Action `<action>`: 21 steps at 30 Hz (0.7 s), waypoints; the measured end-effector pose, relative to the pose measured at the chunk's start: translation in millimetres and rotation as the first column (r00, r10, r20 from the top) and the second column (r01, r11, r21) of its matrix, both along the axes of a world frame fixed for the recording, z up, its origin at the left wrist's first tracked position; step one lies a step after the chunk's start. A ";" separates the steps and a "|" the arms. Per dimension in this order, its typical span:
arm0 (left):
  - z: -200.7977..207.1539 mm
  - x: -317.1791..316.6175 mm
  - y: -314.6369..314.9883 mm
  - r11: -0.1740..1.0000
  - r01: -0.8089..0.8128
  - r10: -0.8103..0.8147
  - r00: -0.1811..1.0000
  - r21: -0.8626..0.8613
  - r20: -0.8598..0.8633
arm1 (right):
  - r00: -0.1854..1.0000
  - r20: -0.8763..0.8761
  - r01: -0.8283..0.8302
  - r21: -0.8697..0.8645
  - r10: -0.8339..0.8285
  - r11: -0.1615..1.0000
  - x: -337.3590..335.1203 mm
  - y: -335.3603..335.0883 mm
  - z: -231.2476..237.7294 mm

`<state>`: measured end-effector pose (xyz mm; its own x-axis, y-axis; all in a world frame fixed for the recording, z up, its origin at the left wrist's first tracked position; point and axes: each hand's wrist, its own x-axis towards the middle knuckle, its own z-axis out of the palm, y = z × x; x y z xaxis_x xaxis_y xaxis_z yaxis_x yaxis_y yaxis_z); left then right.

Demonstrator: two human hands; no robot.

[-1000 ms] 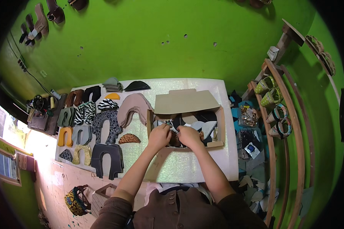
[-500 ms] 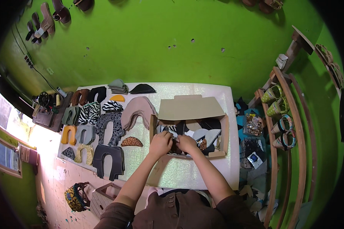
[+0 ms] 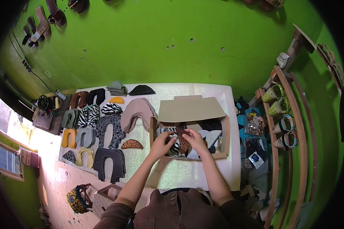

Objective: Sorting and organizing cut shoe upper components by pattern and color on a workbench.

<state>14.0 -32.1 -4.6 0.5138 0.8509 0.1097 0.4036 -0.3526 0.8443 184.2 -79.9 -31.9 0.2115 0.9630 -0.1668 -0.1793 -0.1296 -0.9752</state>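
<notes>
An open cardboard box (image 3: pixel 224 141) on the table holds a jumble of cut pieces: zebra-print, black, grey and tan. My right hand (image 3: pixel 195 142) pinches a brown leopard-print piece (image 3: pixel 184 143) above its left half. Over the box's left end is my left hand (image 3: pixel 160 146), thumb and fingers apart, close to the zebra-print pieces (image 3: pixel 174 148). What lies beneath its fingertips is partly hidden. Left of the box, a leopard-print half-moon piece (image 3: pixel 132 144) rests on the table, below a stack of pinkish-beige arched pieces (image 3: pixel 135 110).
The white-topped table (image 3: pixel 214 173) carries several stacks of arched pieces, such as dark grey ones (image 3: pixel 110 162). A sewing machine (image 3: pixel 44 102) stands far left. Bins of scraps (image 3: pixel 254 149) and a wooden rack (image 3: pixel 294 160) with sandals flank the right side. A wooden crate (image 3: pixel 103 202) sits on the floor.
My right hand has come up slightly and rightward with a leopard-print piece that was not visible between the hands before. My left hand has loosened, its thumb now apart from the fingers.
</notes>
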 end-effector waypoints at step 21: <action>4.2 15.6 -11.6 0.667 0.146 0.275 0.863 -0.730 0.424 | 0.630 0.727 -0.038 0.382 -0.275 0.923 -7.3 -29.2 27.8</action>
<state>29.7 -43.6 -0.4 0.5147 0.7849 -0.3449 -0.1120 0.4604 0.8806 176.9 -109.2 -4.1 0.2263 0.8758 0.4264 0.6489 0.1910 -0.7366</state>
